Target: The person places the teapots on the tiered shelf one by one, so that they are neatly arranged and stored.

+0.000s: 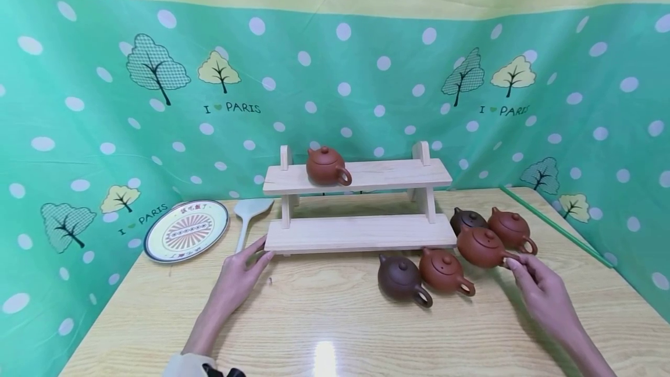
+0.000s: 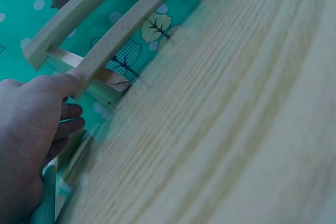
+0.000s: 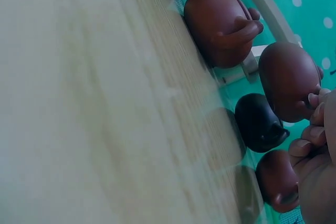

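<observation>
My right hand (image 1: 544,292) pinches the handle of a reddish-brown teapot (image 1: 480,247). In the right wrist view this teapot (image 3: 290,80) hangs above the tabletop. Behind it stand a dark teapot (image 1: 467,220) and another reddish-brown teapot (image 1: 509,228). A dark purple-brown teapot (image 1: 399,278) and a reddish-brown one (image 1: 441,271) sit side by side in front of the two-tier wooden shelf (image 1: 361,233). One more reddish-brown teapot (image 1: 324,166) rests on the upper board, left of its middle. At the lower board's left end, my left hand (image 1: 238,278) holds the corner, thumb along the front edge.
Left of the shelf lie a white spatula (image 1: 246,214) and a round plate (image 1: 222,223) with a dark blue rim. A thin green stick (image 1: 555,226) runs along the right side of the wood-grain table (image 1: 314,307). Green dotted cloth (image 1: 335,63) hangs behind and at both sides.
</observation>
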`<state>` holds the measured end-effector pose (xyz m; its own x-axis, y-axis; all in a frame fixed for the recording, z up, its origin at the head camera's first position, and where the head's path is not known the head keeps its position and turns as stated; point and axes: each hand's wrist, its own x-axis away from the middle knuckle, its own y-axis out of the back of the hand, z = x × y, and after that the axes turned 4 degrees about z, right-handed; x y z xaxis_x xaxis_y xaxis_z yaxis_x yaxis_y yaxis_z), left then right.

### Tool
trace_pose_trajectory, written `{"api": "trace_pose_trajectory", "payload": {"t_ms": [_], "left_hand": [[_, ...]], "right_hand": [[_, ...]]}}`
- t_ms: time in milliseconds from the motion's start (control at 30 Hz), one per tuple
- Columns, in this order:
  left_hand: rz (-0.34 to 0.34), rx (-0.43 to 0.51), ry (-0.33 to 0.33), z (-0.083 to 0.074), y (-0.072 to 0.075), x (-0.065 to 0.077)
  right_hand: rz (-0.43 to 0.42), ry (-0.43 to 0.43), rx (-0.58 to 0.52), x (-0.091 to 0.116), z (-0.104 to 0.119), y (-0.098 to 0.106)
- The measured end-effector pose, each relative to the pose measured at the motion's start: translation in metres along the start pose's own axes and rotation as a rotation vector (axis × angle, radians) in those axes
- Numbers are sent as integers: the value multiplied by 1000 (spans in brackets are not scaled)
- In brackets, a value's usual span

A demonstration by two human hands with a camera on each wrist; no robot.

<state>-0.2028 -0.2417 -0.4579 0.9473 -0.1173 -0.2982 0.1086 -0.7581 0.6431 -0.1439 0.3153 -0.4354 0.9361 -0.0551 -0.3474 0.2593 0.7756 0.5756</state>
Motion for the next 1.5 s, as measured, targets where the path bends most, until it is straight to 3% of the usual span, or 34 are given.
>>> {"api": "trace_pose_trajectory", "payload": {"t_ms": [1100, 1500], "left_hand": [[15, 5, 45, -2, 0, 0], [-7, -14, 15, -2, 0, 1]], "right_hand": [[-15, 172, -113, -44, 47, -27], [-10, 216, -164, -58, 71, -34]]}}
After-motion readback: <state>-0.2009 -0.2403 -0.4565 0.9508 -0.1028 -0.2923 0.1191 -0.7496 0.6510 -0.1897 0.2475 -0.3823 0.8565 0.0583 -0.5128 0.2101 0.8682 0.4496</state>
